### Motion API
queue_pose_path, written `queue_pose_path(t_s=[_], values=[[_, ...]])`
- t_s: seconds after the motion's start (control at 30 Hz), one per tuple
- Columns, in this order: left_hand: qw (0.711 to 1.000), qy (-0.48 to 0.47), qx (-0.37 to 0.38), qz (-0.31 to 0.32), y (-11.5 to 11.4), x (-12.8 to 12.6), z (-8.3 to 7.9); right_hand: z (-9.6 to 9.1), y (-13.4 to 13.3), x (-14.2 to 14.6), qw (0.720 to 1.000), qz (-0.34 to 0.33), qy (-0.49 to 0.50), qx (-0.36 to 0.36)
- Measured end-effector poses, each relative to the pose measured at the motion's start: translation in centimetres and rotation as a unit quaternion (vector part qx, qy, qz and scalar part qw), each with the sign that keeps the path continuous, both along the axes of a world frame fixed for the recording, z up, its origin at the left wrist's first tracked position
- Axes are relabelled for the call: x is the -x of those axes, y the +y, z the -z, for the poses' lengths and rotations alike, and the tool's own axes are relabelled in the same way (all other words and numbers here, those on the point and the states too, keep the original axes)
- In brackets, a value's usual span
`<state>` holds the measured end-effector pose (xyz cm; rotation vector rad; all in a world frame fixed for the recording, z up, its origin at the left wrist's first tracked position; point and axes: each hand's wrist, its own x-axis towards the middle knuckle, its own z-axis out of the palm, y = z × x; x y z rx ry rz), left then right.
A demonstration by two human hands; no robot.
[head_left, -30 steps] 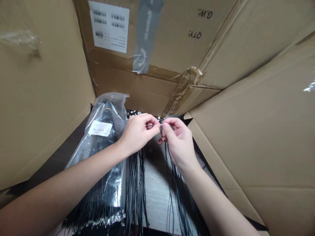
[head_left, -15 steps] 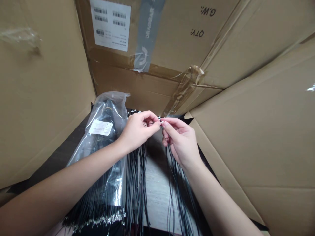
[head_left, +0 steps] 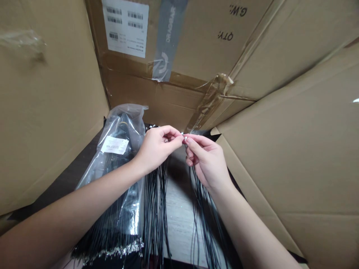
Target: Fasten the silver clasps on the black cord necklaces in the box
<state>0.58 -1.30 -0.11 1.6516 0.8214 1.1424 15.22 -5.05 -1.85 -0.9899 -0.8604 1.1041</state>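
My left hand (head_left: 161, 147) and my right hand (head_left: 206, 158) meet fingertip to fingertip over the middle of the work surface. Between the right thumb and forefinger sits a small white connector (head_left: 185, 138). The left thumb and forefinger are pinched close beside it; in the earlier picture a thin black wire shows in that pinch, though it is mostly hidden now. Black wires (head_left: 155, 209) hang in a bundle below the left wrist. Under my right hand runs another bundle of black wires (head_left: 206, 216).
A clear plastic bag (head_left: 131, 112) of black wires with shiny metal ends (head_left: 120, 250) lies at left, bearing a white label (head_left: 114, 145). Cardboard walls (head_left: 50, 112) rise at left, back and right. The grey surface (head_left: 179, 224) shows between the bundles.
The hands stay nearly in place with their fingertips together. The right hand has shifted very slightly to the right.
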Motion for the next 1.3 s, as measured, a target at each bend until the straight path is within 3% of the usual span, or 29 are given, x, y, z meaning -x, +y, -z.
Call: queue_pose_path(t_s=[0.6, 1.3], values=[[1.0, -0.007, 0.003, -0.018, -0.11, -0.05, -0.04, -0.27, -0.13, 0.23, 1.0, -0.014, 0.015, 0.009], [0.997, 0.042, -0.056, -0.029, -0.21, 0.0, -0.02, 0.36, -0.18, 0.05, 0.995, 0.032, -0.077, -0.045]])
